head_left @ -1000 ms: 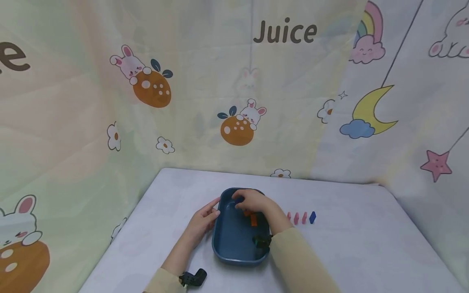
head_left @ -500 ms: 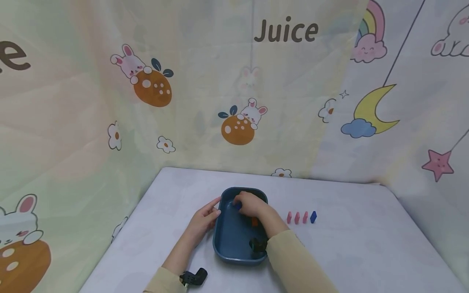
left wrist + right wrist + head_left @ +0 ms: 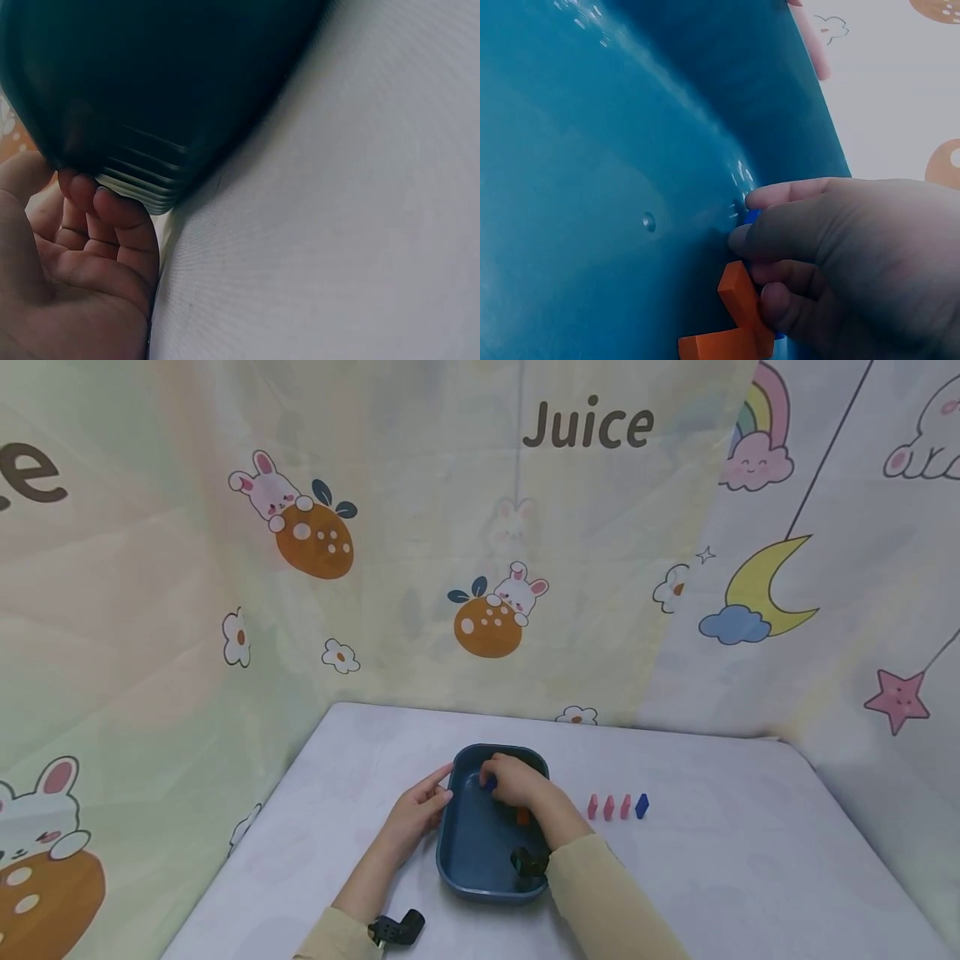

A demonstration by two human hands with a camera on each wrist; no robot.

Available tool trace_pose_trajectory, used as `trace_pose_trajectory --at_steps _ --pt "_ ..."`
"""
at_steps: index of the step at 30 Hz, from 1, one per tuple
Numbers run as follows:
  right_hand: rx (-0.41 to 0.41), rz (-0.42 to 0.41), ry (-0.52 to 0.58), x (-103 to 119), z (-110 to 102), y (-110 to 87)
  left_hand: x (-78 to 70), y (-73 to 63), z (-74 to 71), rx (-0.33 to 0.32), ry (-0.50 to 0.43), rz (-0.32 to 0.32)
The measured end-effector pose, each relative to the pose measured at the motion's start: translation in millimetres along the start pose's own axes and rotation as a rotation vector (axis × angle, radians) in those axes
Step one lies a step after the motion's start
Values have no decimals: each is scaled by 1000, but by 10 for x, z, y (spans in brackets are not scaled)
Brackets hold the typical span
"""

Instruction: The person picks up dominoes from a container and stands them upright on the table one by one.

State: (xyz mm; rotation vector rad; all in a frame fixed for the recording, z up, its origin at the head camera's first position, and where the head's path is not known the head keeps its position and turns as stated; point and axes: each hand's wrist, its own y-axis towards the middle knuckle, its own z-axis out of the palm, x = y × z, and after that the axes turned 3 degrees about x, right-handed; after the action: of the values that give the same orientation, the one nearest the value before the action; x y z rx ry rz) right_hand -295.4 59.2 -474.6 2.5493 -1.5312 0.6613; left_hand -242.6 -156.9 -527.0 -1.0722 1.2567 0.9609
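Observation:
A deep blue plastic tub point(image 3: 480, 860) stands on the table. At its left rim my left hand point(image 3: 412, 817) holds on; in the left wrist view the thumb lies at the rim and the curled fingers point(image 3: 120, 210) touch the ridged outer wall. My right hand point(image 3: 513, 779) reaches inside at the far end, pinching a small blue block point(image 3: 752, 216) between thumb and fingertips close to the tub's wall. Most of that block is hidden by the fingers. Just below the hand in the right wrist view lie orange blocks point(image 3: 724, 343), one leaning on another.
To the right of the tub, three small pink pieces point(image 3: 609, 807) and a blue piece point(image 3: 642, 806) stand in a row on the white table point(image 3: 720, 860). A printed cloth point(image 3: 405, 527) hangs behind and along the sides.
My right hand has lowered deeper into the tub's far end with the blue block, then stayed nearly still. My left hand keeps its place at the rim.

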Motion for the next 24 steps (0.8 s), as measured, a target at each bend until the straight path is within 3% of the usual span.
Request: trace_pose_trajectory --at_steps 10,24 --pt "-27 -32 0 8 -35 7 -10 -8 13 -6 6 0" --pt "-26 -17 221 -27 -305 -133 15 2 6 -19 0 -6"
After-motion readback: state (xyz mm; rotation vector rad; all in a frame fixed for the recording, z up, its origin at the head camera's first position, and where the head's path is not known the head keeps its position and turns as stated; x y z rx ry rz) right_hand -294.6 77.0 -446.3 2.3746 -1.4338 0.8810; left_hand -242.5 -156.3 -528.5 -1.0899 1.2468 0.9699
